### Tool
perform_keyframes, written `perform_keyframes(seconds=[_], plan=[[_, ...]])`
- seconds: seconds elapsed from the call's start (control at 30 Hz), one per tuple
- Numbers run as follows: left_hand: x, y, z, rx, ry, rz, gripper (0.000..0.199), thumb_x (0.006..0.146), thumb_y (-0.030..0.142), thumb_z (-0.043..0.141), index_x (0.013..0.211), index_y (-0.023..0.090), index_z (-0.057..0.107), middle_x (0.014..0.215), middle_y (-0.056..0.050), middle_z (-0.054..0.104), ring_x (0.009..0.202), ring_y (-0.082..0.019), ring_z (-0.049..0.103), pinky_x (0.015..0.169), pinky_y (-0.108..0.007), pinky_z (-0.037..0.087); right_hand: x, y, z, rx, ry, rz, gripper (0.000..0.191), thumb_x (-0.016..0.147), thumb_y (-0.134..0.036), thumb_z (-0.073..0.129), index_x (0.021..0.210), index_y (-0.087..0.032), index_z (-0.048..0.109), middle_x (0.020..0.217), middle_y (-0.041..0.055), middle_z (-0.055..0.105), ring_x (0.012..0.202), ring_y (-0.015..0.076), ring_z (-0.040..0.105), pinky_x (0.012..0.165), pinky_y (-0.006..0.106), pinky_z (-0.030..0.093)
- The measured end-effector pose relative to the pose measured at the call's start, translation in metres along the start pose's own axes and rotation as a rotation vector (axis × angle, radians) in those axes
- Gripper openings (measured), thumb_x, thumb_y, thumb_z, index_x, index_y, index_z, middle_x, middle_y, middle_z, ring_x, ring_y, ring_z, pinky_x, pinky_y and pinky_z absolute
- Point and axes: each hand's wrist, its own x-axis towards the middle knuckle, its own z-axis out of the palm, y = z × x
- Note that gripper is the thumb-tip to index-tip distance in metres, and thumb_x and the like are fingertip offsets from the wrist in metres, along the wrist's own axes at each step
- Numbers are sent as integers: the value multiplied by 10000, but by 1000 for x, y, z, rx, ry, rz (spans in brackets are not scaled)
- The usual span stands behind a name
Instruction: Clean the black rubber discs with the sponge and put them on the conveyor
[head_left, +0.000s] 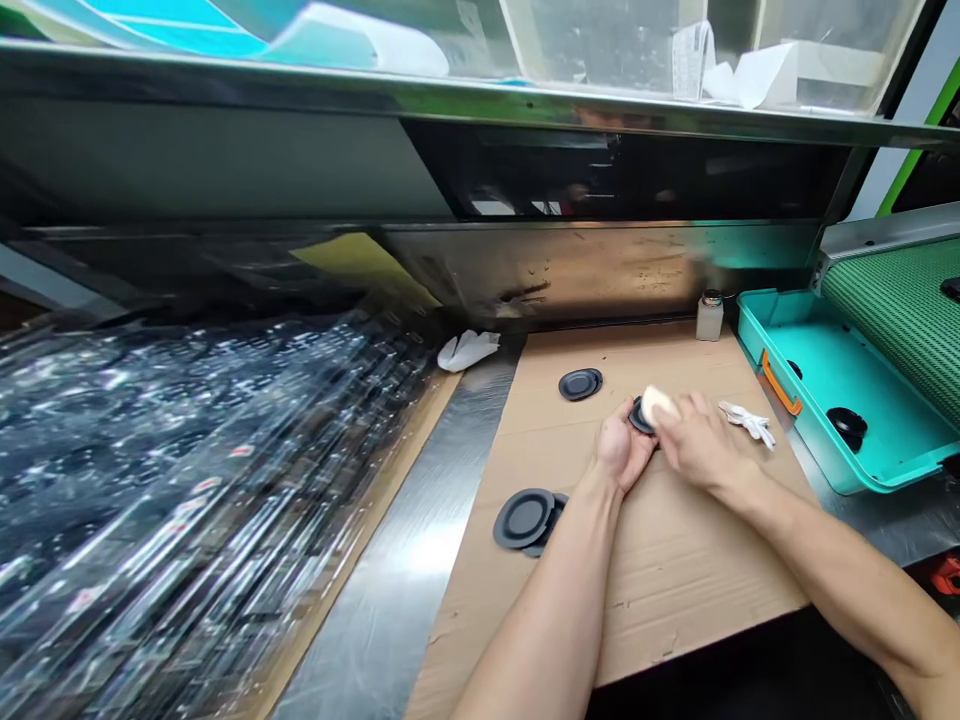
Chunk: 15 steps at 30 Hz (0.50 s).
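Over the cardboard sheet (555, 450), my left hand (624, 448) holds a small black round part (640, 414). My right hand (694, 435) pinches a cream-white pad (658, 405) that rests against the top of that part. Two stacked black discs (580, 384) lie on the cardboard beyond my left hand. Nearer, beside my left forearm, more black discs (523, 518) overlap, partly hidden by the arm. A crumpled white cloth or glove (748, 422) lies just right of my right hand.
On the right stand a turquoise tray (847, 480) holding black parts and a green mesh conveyor (907, 290). A small bottle (709, 316) is at the cardboard's back edge. Plastic-wrapped items (187, 480) fill the left. White crumpled material (469, 350) lies near the metal back panel (600, 270).
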Motion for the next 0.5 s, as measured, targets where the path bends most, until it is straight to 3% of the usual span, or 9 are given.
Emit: perform_keyframes(seconds=[0.07,0.27,0.37,0.5], plan=[[0,1,-1,1,-18,-33,416,1038,324,340,949,104,682,972,-164,748,991,-255,721,942,-427,584,0,2,2,12,1,-72,369,1016,-286,435,1336,-231,611,1288,135,602,1105,288,478,956,427,423],[-2,13,-6,-77,58,102,393,1052,332,313,976,127,640,969,-137,733,913,-228,717,810,-386,601,1,18,1,53,3,156,385,1043,-336,400,1337,-223,621,1243,142,640,1102,294,501,919,408,418],[-7,21,-7,-183,33,116,492,1052,403,235,992,119,633,973,-152,717,899,-246,707,745,-378,594,-1,19,-1,65,-37,170,346,1031,-336,436,1274,-229,658,1198,127,661,1098,289,520,918,398,417],[-12,26,-6,-260,-31,93,440,1019,316,244,1020,110,633,1003,-170,706,946,-257,696,759,-380,585,-2,18,1,65,-97,156,329,1009,-339,484,1261,-229,664,1181,124,664,1103,288,537,917,399,425]])
